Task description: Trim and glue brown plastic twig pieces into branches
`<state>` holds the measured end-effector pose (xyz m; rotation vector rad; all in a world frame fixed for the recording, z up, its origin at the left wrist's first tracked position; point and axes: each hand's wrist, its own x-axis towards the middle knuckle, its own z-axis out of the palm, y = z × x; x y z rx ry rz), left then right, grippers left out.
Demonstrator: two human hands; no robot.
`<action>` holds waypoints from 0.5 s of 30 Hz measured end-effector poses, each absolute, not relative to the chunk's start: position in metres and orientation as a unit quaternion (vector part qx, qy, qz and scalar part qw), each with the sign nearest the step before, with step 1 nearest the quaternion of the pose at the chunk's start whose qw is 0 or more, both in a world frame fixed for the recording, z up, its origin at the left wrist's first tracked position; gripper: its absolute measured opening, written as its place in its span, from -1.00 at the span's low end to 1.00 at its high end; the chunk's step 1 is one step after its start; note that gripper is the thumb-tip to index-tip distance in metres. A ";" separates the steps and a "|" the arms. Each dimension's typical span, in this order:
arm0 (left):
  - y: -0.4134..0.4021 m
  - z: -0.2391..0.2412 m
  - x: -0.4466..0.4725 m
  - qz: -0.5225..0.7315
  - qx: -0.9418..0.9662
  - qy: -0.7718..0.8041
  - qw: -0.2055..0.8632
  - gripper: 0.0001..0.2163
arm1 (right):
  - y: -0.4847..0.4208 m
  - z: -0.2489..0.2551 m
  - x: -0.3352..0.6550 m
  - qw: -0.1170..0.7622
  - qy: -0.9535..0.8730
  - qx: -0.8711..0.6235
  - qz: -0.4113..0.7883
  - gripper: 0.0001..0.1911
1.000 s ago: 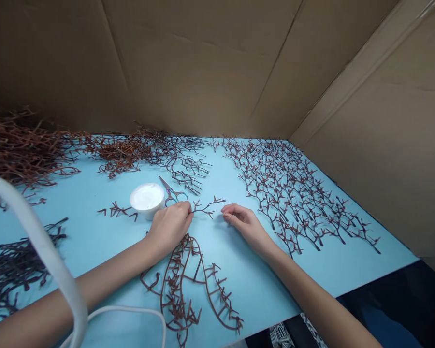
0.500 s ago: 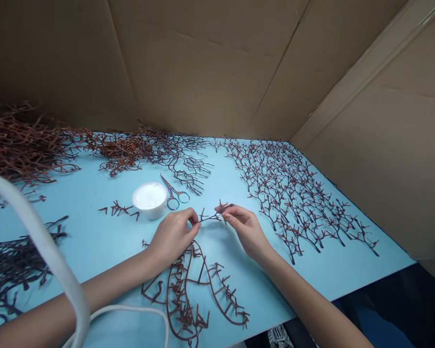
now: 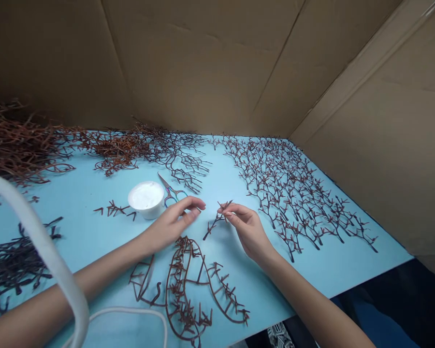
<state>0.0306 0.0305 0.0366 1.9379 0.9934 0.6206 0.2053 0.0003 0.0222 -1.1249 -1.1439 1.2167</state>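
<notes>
My right hand [image 3: 247, 228] pinches a small brown plastic twig [image 3: 217, 218] by its branched top, the stem hanging down to the left. My left hand [image 3: 173, 221] lies just left of it with fingers stretched out and nothing in them, close to a white cup of paste [image 3: 146, 197] and small scissors [image 3: 173, 193]. Below my hands lies a brown frame of curved runners with stubs [image 3: 194, 285] on the light blue tabletop [image 3: 94, 227].
Many cut twigs [image 3: 293, 193] are spread in rows on the right. Tangled brown heaps [image 3: 25, 145] fill the back left, darker ones [image 3: 10, 266] the left edge. A white cable [image 3: 47, 261] crosses the near left. Cardboard walls [image 3: 210, 63] enclose the back and right.
My left hand has let go of the twig and its fingers have opened. My right hand has taken the twig and lifted it, so that it now hangs tilted.
</notes>
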 end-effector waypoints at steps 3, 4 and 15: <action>0.040 0.046 0.034 0.223 0.759 0.383 0.477 -0.77 | -0.001 0.024 0.204 0.524 -0.500 -0.457 0.517 -0.92; 0.041 0.047 0.036 0.211 0.765 0.372 0.482 -0.79 | -0.001 0.024 0.204 0.522 -0.509 -0.451 0.515 -0.92; 0.038 0.033 0.050 0.214 0.743 0.311 0.553 -0.93 | -0.004 0.028 0.202 0.507 -0.529 -0.451 0.510 -0.88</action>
